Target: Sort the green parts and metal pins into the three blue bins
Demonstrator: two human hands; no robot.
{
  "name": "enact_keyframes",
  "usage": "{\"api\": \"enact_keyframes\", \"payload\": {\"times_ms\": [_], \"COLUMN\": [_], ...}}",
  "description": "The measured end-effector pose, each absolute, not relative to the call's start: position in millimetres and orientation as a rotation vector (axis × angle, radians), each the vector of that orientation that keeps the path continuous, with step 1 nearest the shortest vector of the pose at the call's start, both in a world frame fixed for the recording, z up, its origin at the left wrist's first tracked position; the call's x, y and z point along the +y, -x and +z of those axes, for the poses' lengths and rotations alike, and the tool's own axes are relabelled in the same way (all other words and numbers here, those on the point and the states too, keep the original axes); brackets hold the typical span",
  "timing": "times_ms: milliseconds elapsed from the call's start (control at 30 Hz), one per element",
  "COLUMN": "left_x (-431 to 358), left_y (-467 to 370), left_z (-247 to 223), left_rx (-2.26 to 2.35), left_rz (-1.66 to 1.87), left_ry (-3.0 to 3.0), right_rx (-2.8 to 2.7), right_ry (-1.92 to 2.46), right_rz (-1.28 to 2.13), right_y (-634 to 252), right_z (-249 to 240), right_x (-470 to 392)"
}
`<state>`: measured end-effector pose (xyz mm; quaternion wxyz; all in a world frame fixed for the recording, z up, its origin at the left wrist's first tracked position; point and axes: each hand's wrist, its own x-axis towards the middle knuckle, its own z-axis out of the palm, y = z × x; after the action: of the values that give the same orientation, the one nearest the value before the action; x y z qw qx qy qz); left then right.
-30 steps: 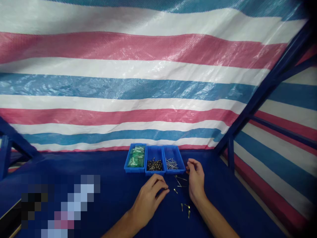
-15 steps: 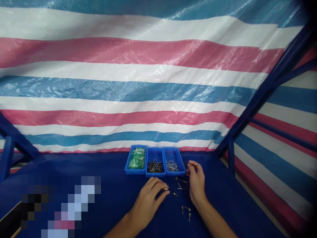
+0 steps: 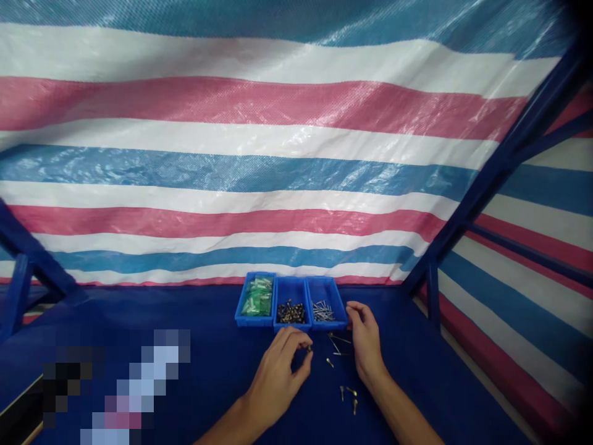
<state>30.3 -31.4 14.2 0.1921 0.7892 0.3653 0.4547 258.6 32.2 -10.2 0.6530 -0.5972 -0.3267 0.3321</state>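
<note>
Between the thumb and index finger of my left hand [image 3: 280, 371] is a small brass-coloured piece [image 3: 309, 349], just in front of the middle blue bin [image 3: 291, 327]. That bin holds many dark and brass pieces. My right hand [image 3: 368, 340] rests beside the front right corner of the right blue bin [image 3: 346, 324], which contains silver pins [image 3: 323, 311]; its fingers are curled, and what they hold, if anything, is hidden. A few long pins [image 3: 340, 353] lie left of my right hand. Several small brass pieces [image 3: 355, 405] are on the blue table nearer to me.
The left blue bin [image 3: 254, 321] holds green-and-clear packets [image 3: 257, 300]. Pixelated items lie on the blue table [image 3: 204, 309] at left, near a dark flat object [image 3: 21, 408]. Blue frame posts [image 3: 433, 296] and a striped sheet [image 3: 231, 222] enclose the table.
My left hand's fingers have shifted slightly, and the piece in them has turned and sits a little higher. My right hand has moved slightly left. The view has shifted a little.
</note>
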Motion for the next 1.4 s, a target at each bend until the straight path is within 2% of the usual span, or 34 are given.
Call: {"api": "enact_keyframes", "payload": {"times_ms": [1400], "left_x": [-31.5], "left_y": [-29.4], "left_z": [13.7], "left_rx": [1.016], "left_rz": [1.109], "left_ry": [-2.396], "right_rx": [-0.805], "right_ry": [1.352], "right_rz": [0.8], "right_y": [-258.4], "right_z": [-0.4], "right_x": [29.9]}}
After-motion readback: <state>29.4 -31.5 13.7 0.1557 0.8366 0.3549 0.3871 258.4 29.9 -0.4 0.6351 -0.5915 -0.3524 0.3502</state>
